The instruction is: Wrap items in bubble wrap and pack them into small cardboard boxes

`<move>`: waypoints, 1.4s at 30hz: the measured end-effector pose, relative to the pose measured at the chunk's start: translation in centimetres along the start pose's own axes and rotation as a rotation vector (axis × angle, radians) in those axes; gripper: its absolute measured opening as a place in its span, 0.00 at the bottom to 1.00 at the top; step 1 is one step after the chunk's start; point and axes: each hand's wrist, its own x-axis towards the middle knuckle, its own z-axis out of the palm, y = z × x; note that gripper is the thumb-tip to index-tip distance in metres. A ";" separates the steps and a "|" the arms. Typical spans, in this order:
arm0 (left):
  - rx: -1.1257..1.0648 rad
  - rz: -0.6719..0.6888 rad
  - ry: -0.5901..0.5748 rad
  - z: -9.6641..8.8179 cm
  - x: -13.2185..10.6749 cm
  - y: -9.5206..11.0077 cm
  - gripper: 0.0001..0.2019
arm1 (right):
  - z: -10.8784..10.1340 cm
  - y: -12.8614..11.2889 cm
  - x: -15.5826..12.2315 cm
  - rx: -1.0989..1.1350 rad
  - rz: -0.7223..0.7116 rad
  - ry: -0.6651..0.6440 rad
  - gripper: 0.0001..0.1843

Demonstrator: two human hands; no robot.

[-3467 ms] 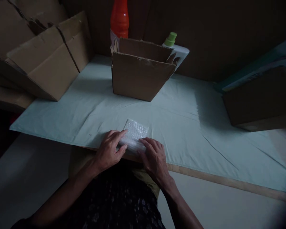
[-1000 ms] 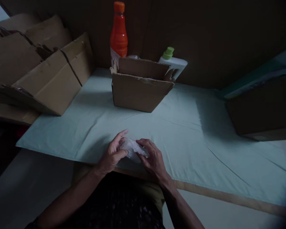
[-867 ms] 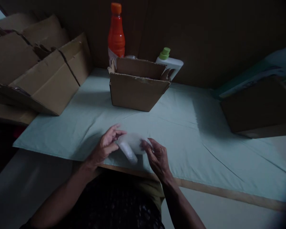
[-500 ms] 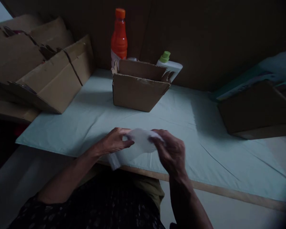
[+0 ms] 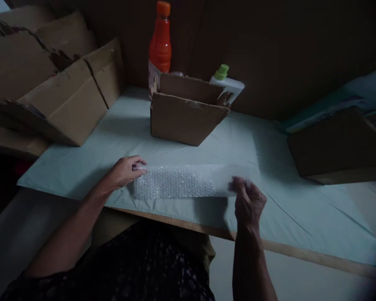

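Note:
A strip of clear bubble wrap (image 5: 178, 182) is stretched out lengthwise above the front part of the cloth-covered table (image 5: 113, 138). My left hand (image 5: 125, 170) pinches its left end between thumb and fingers. At the other end, my right hand (image 5: 249, 198) is closed on the strip, its fingertips a little blurred. The right portion of the wrap looks smooth and hazy, while bubbles show plainly on the left and middle. A shadow falls on the cloth below its right half.
Behind the wrap stands an open cardboard box (image 5: 178, 121), with an orange bottle (image 5: 160, 46) and a white, green-capped bottle (image 5: 233, 85) behind it. Larger cardboard boxes (image 5: 81, 100) fill the left side. Another dark box (image 5: 335, 146) sits at the right. The table's front edge (image 5: 288, 251) is near me.
My hands have moved apart, left hand leftward and right hand rightward. The bubble wrap, bunched between them before, is now spread into a long flat strip.

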 end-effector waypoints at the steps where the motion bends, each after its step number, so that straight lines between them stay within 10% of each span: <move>1: 0.096 0.024 0.079 0.5 0.2 -0.1 0.14 | -0.1 0.8 0.2 -0.057 0.011 -0.030 0.22; 6: 0.195 0.187 0.360 4.1 -1.3 1.1 0.13 | -1.1 2.0 0.5 -0.319 -0.043 -0.128 0.25; 11: -0.367 0.135 0.105 7.6 -4.0 4.5 0.15 | 0.3 -2.4 -2.1 -0.354 -0.229 -0.147 0.20; 16: -0.686 -0.055 -0.044 8.9 -3.6 5.1 0.30 | 4.0 -7.5 -6.9 -0.129 -0.487 -0.608 0.19; 36: 0.094 -0.075 0.371 5.8 -2.4 0.8 0.34 | 8.1 -5.2 -6.5 -0.552 -0.492 -0.629 0.17; 42: 0.456 0.294 0.379 7.6 -3.6 1.9 0.25 | 8.2 -5.5 -6.4 -0.603 -0.532 -0.637 0.15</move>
